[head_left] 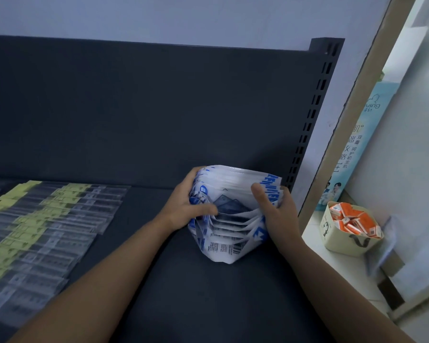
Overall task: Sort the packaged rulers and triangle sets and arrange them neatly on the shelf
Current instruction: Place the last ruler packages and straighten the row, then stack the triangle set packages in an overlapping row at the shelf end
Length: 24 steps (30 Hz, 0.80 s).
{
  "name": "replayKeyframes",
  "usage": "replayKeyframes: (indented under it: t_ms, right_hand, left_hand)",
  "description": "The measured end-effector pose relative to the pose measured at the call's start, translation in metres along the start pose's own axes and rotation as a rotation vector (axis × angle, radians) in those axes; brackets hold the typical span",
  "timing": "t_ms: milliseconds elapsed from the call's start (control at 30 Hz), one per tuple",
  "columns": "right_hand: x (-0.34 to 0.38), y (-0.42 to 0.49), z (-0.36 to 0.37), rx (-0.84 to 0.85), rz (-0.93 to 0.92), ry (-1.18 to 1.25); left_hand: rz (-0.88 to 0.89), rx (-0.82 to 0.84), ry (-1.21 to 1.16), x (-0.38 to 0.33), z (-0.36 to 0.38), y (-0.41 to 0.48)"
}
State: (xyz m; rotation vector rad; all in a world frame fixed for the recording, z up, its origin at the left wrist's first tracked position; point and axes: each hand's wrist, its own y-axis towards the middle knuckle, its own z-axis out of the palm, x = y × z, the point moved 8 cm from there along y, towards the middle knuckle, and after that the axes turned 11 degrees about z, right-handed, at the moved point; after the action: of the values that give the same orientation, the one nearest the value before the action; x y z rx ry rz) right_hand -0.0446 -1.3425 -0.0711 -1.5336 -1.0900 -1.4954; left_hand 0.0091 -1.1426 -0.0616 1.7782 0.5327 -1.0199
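Note:
A thick bundle of white-and-blue packaged triangle sets (229, 226) stands on the dark shelf (208, 293) near its right end, bowed and fanned between both hands. My left hand (186, 206) grips the bundle's left side, thumb across the front. My right hand (275, 209) clamps its right side, thumb on top. Overlapping rows of clear packaged rulers with yellow-green header cards (42, 226) lie flat across the shelf's left part.
The shelf's dark back panel (146, 115) rises behind, with a slotted upright post (315, 107) at the right. Right of the shelf, a cream basket of orange boxes (349, 226) sits on a pale ledge by a light-blue printed box (357, 144).

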Motion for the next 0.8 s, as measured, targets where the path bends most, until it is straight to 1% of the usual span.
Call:
replayKeyframes:
  t_ms: [33, 100, 133, 200, 267, 333, 433, 533, 567, 633, 700, 733, 800]
  right_hand:
    - [-0.001, 0.001, -0.001, -0.026, 0.000, -0.045]
    - [-0.003, 0.002, -0.002, -0.031, 0.018, -0.063]
    - [-0.005, 0.003, -0.002, 0.002, 0.041, -0.023]
    - [-0.008, 0.004, -0.003, 0.128, 0.118, 0.112]
    - [-0.007, 0.003, -0.007, 0.250, 0.173, 0.230]
    - [-0.005, 0.007, -0.013, 0.313, 0.182, 0.178]
    - [0.003, 0.007, -0.014, 0.391, 0.117, -0.075]
    - [0.022, -0.007, 0.001, 0.506, -0.039, -0.535]
    - [0.024, -0.012, 0.008, 0.555, -0.055, -0.698]
    - [0.022, -0.022, 0.020, 0.655, -0.037, -0.963]
    - [0.019, -0.027, 0.030, 0.714, -0.016, -1.115]
    - [0.018, -0.028, 0.035, 0.726, -0.008, -1.160]
    - [0.019, -0.026, 0.042, 0.743, 0.030, -1.195]
  left_hand:
    - [0.008, 0.075, 0.027, 0.000, 0.000, 0.001]
    - [-0.007, 0.144, 0.066, -0.001, -0.002, 0.001]
    - [-0.036, 0.154, 0.045, -0.002, -0.004, 0.002]
    - [-0.110, 0.143, -0.056, -0.004, -0.012, 0.003]
    - [-0.148, 0.158, -0.092, -0.010, -0.020, 0.005]
    - [-0.175, 0.233, -0.022, -0.019, -0.024, 0.005]
    - [-0.218, 0.365, 0.182, -0.031, -0.019, 0.004]
    - [-0.354, 0.521, 0.389, -0.035, -0.005, -0.001]
    - [-0.402, 0.609, 0.499, -0.036, 0.000, -0.005]
    - [-0.445, 0.812, 0.782, -0.035, 0.010, -0.016]
    - [-0.454, 0.941, 1.006, -0.032, 0.017, -0.027]
    - [-0.448, 0.972, 1.063, -0.030, 0.021, -0.031]
    - [-0.385, 1.003, 1.096, -0.028, 0.029, -0.038]
